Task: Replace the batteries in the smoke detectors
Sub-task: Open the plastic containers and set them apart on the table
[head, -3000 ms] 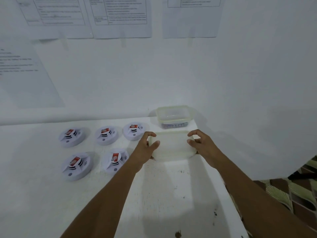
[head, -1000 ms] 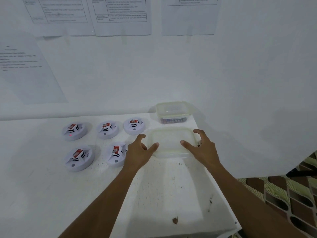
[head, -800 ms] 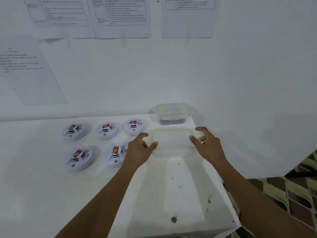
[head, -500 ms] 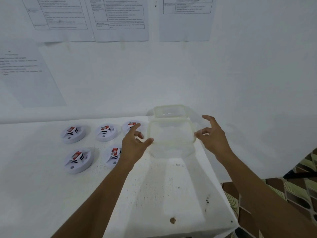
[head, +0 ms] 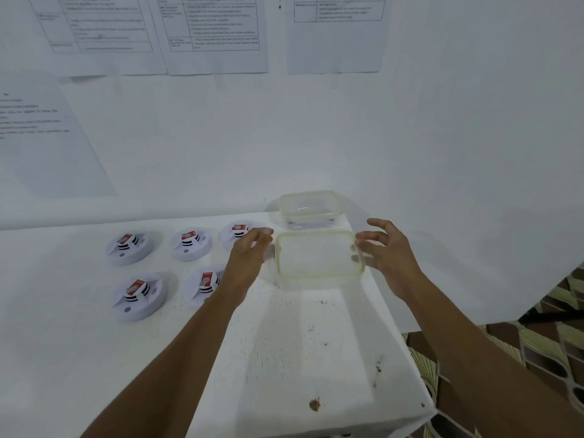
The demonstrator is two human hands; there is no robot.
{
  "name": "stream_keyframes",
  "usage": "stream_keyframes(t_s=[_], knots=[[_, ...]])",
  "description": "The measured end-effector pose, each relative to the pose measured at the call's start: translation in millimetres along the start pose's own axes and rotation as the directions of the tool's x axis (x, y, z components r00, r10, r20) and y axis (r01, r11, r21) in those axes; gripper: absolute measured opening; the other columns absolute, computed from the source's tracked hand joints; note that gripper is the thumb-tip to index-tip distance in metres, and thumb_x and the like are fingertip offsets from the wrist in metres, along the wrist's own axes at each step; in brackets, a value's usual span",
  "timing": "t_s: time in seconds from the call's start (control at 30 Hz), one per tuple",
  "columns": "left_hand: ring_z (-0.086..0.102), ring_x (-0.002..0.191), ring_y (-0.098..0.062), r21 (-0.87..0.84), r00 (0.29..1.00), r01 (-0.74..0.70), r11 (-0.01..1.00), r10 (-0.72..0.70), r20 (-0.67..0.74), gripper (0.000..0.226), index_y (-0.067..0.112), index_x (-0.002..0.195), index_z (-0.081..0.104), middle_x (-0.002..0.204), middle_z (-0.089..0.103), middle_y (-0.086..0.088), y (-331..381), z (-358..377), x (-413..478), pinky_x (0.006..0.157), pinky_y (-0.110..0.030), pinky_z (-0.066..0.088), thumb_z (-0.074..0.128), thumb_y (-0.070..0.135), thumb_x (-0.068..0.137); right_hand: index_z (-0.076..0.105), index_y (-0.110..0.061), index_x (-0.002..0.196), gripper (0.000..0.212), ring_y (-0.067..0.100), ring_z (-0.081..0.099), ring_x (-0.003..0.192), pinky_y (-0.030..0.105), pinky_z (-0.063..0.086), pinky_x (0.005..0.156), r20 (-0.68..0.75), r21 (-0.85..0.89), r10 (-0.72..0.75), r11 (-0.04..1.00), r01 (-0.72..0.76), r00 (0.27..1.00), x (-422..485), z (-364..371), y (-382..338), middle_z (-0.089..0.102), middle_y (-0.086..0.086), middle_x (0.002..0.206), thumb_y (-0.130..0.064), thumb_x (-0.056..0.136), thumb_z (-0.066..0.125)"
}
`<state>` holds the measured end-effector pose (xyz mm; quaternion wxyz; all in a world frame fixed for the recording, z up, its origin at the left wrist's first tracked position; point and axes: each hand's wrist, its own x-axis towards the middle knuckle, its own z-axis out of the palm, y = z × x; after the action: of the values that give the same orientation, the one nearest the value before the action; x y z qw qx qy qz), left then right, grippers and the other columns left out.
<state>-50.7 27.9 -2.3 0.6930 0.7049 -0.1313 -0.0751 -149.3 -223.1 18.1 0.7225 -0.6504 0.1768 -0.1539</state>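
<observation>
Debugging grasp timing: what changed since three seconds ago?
The near clear plastic container with greenish rim was raised and tilted half a second ago; now level. The right hand holds its right edge; the left hand is blurred. Five round white smoke detectors and far lidded clear container stayed put.

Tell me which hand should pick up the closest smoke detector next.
Left, I'd judge. The left hand sits at the near container's left edge, right beside the front-row smoke detector. The right hand is across the container, farther away.
</observation>
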Motion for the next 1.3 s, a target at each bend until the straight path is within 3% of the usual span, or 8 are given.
stream_keyframes(t_s=[0.07, 0.13, 0.33, 0.63, 0.83, 1.03, 1.17, 1.3], knots=[[0.058, 0.113, -0.016, 0.196, 0.999, -0.028, 0.980, 0.020, 0.043, 0.022, 0.029, 0.110, 0.064, 0.115, 0.064, 0.006, -6, 3, -3, 0.098, -0.034, 0.048, 0.057, 0.041, 0.094, 0.055, -0.017, 0.128, 0.054, 0.036, 0.068, 0.098, 0.048, 0.059, 0.083, -0.017, -0.096, -0.024, 0.995, 0.023, 1.000, 1, -2, 10, 0.065, 0.015, 0.110, 0.006, 0.082, 0.071], [0.053, 0.117, -0.009, 0.308, 0.996, -0.060, 0.950, 0.039, 0.074, 0.045, 0.027, 0.125, 0.056, 0.124, 0.057, 0.009, -11, 5, -7, 0.099, -0.029, 0.044, 0.064, 0.046, 0.086, 0.057, -0.021, 0.126, 0.054, 0.029, 0.070, 0.090, 0.048, 0.059, 0.084, -0.040, -0.126, -0.035, 0.992, 0.030, 0.999, 1, -6, 17, 0.066, 0.012, 0.109, 0.007, 0.082, 0.071], [0.028, 0.138, -0.013, 0.419, 0.937, -0.025, 0.907, -0.124, 0.325, 0.109, 0.036, 0.148, 0.025, 0.156, 0.018, 0.011, -27, 4, 0, 0.112, -0.041, 0.033, 0.090, 0.040, 0.060, 0.059, -0.017, 0.126, 0.052, 0.037, 0.067, 0.099, 0.043, 0.060, 0.080, -0.083, -0.084, -0.063, 0.995, 0.056, 0.995, -6, -39, 16, 0.066, 0.013, 0.109, 0.010, 0.083, 0.069], [0.051, 0.120, -0.024, 0.371, 0.972, -0.036, 0.928, -0.053, 0.228, 0.101, 0.025, 0.139, 0.038, 0.142, 0.031, 0.004, -27, -2, 14, 0.092, -0.042, 0.053, 0.094, 0.020, 0.055, 0.057, -0.015, 0.126, 0.054, 0.036, 0.065, 0.096, 0.041, 0.057, 0.075, -0.169, -0.071, -0.053, 0.997, 0.042, 0.984, -22, -90, 7, 0.064, 0.013, 0.106, 0.015, 0.082, 0.066], [0.043, 0.125, -0.017, 0.364, 0.994, -0.109, 0.925, 0.114, 0.008, 0.108, 0.024, 0.142, 0.035, 0.146, 0.029, 0.000, 1, -31, 18, 0.103, -0.038, 0.044, 0.089, 0.037, 0.049, 0.057, -0.014, 0.125, 0.054, 0.033, 0.064, 0.094, 0.041, 0.057, 0.074, -0.135, -0.047, -0.002, 0.999, -0.004, 0.991, -21, -76, 29, 0.062, 0.012, 0.104, 0.016, 0.082, 0.066], [0.051, 0.117, -0.019, 0.335, 0.983, -0.125, 0.934, 0.070, 0.171, 0.112, 0.027, 0.142, 0.035, 0.142, 0.028, 0.006, -1, -22, 0, 0.085, -0.033, 0.053, 0.095, 0.031, 0.048, 0.057, -0.019, 0.118, 0.048, 0.028, 0.067, 0.084, 0.038, 0.056, 0.071, -0.101, -0.090, 0.032, 0.995, -0.041, 0.994, -6, -15, 61, 0.065, 0.012, 0.107, 0.016, 0.085, 0.059], [0.051, 0.120, -0.019, 0.386, 0.967, -0.132, 0.913, 0.032, 0.253, 0.114, 0.030, 0.143, 0.034, 0.140, 0.028, 0.012, -24, -6, -13, 0.095, -0.035, 0.049, 0.094, 0.041, 0.047, 0.053, -0.035, 0.121, 0.037, 0.015, 0.061, 0.102, 0.027, 0.046, 0.077, -0.109, -0.275, -0.019, 0.961, -0.012, 0.994, -6, 3, 60, 0.069, -0.010, 0.106, -0.010, 0.095, 0.047], [0.044, 0.127, -0.011, 0.340, 0.969, -0.096, 0.936, 0.010, 0.247, 0.112, 0.032, 0.146, 0.029, 0.143, 0.026, 0.021, -33, 7, -22, 0.099, -0.028, 0.040, 0.089, 0.050, 0.053, 0.051, -0.048, 0.123, 0.028, 0.012, 0.058, 0.103, 0.030, 0.046, 0.088, -0.083, -0.270, -0.012, 0.963, -0.011, 0.996, -13, -4, 58, 0.064, -0.005, 0.114, -0.036, 0.098, 0.046]])
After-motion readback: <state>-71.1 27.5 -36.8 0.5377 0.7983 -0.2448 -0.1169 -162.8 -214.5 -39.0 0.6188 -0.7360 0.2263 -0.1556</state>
